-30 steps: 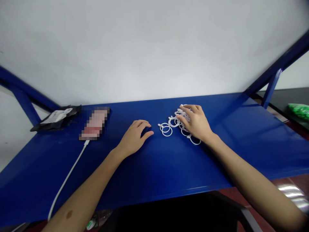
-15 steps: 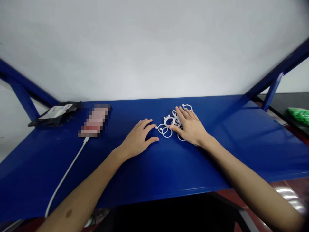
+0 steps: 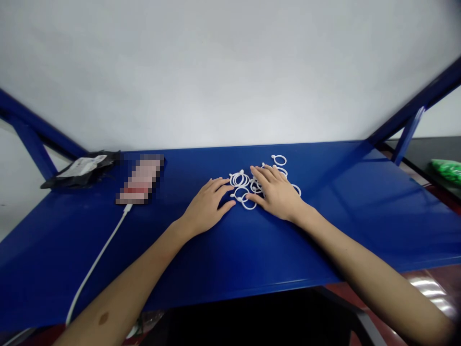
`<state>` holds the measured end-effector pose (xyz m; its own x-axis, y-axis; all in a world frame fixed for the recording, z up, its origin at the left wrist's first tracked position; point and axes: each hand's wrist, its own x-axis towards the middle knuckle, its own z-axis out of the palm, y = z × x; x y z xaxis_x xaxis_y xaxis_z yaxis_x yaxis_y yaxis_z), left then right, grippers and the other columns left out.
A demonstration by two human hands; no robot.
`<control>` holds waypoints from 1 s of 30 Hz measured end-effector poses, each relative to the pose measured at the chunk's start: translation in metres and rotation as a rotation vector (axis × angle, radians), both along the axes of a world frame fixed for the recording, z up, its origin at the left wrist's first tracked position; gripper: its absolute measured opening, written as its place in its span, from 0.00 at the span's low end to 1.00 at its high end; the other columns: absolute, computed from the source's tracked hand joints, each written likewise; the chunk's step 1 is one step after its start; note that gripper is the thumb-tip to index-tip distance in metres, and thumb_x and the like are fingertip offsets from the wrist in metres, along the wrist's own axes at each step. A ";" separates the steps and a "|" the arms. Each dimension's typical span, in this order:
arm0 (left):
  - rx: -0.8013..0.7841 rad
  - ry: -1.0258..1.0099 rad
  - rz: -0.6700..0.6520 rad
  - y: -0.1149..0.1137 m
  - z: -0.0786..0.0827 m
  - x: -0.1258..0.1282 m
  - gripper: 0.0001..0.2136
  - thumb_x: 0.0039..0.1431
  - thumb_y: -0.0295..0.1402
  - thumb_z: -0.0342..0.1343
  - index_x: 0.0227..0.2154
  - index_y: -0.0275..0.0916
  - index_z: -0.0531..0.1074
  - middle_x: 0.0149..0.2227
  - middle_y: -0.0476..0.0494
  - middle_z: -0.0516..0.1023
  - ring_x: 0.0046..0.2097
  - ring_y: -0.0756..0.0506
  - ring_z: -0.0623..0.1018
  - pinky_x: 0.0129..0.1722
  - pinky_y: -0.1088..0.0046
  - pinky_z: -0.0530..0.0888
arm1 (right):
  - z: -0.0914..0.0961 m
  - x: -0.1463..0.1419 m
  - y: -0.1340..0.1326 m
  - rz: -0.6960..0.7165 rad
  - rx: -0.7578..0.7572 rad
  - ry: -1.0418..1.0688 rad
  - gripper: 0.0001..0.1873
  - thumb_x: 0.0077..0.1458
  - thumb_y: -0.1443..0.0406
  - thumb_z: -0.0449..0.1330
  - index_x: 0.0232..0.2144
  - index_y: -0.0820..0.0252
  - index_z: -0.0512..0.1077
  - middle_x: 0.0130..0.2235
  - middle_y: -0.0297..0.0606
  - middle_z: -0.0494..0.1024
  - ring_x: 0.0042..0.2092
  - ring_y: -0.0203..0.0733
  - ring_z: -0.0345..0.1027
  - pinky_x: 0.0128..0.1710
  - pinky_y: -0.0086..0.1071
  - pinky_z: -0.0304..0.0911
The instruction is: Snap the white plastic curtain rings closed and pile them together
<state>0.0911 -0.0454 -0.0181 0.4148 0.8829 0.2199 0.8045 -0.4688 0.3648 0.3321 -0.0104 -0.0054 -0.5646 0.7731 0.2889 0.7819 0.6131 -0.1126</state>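
Several thin white rings (image 3: pixel 239 180), each with a small knob on its rim, lie loosely on the blue tabletop (image 3: pixel 252 254). My right hand (image 3: pixel 276 193) rests palm down over part of the pile, its fingers stretched out, and hides some rings beneath it. To the left of the pile is my left hand (image 3: pixel 208 205), open, with its fingertips at the edge of the nearest rings. One white ring (image 3: pixel 280 160) lies apart beyond my right fingertips. Neither hand grips a ring.
A pixelated phone-like object (image 3: pixel 139 180) with a white cable (image 3: pixel 97 262) lies at left. Beside it sit black plastic packages (image 3: pixel 82 169) with a white label. Blue frame bars (image 3: pixel 408 134) rise at both ends. A white wall (image 3: pixel 230 72) stands behind; a green bag (image 3: pixel 448 172) is far right.
My right hand has moved slightly left and nearer, pushing rings toward my left hand. More rings now show between the hands and to the right of my right hand. My left hand has barely moved.
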 end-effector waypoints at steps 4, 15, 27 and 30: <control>-0.016 0.009 -0.009 0.000 0.003 -0.001 0.17 0.68 0.40 0.51 0.55 0.40 0.70 0.63 0.40 0.69 0.66 0.39 0.64 0.68 0.50 0.57 | 0.000 0.004 0.006 -0.008 0.056 0.016 0.29 0.67 0.52 0.51 0.63 0.63 0.63 0.57 0.53 0.73 0.60 0.60 0.64 0.58 0.54 0.62; -0.052 -0.002 -0.105 -0.001 0.004 -0.002 0.18 0.71 0.35 0.46 0.60 0.44 0.68 0.65 0.48 0.67 0.69 0.42 0.60 0.70 0.50 0.55 | -0.001 0.011 0.014 -0.025 0.080 0.123 0.24 0.66 0.60 0.53 0.61 0.65 0.65 0.50 0.53 0.74 0.53 0.58 0.68 0.53 0.53 0.67; -0.044 -0.043 -0.060 0.003 0.008 -0.009 0.19 0.69 0.37 0.49 0.60 0.43 0.68 0.64 0.45 0.69 0.68 0.40 0.63 0.68 0.49 0.59 | 0.013 0.020 0.014 -0.068 -0.017 0.355 0.30 0.68 0.52 0.50 0.64 0.62 0.61 0.59 0.51 0.72 0.61 0.58 0.64 0.59 0.56 0.62; -0.046 -0.032 0.036 0.006 0.008 -0.015 0.19 0.69 0.39 0.50 0.59 0.41 0.69 0.63 0.43 0.70 0.68 0.39 0.63 0.67 0.50 0.62 | 0.012 0.027 0.021 -0.128 0.035 0.356 0.26 0.69 0.53 0.47 0.59 0.63 0.67 0.55 0.51 0.76 0.56 0.57 0.68 0.56 0.55 0.63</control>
